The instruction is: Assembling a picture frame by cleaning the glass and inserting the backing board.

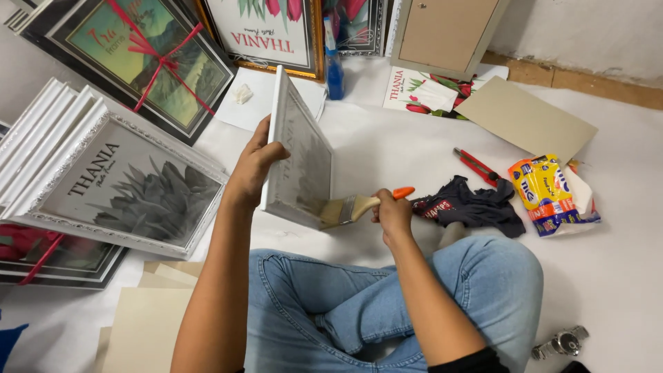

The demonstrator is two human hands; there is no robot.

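Open white floor point(387, 148) lies beyond the frame point(298, 155), hemmed by stacked frames point(103, 186) left and dark cloth point(469, 204) and pliers point(476, 166) right.

Left hand point(252, 169) holds frame point(298, 155); right hand point(391, 213) brushes.

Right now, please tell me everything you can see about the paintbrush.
The paintbrush is flat and wide, with pale bristles, a metal band, a light wooden handle and an orange tip. The right hand grips its handle. It lies almost level, bristles pressed on the lower glass of the white frame, which the left hand holds upright.
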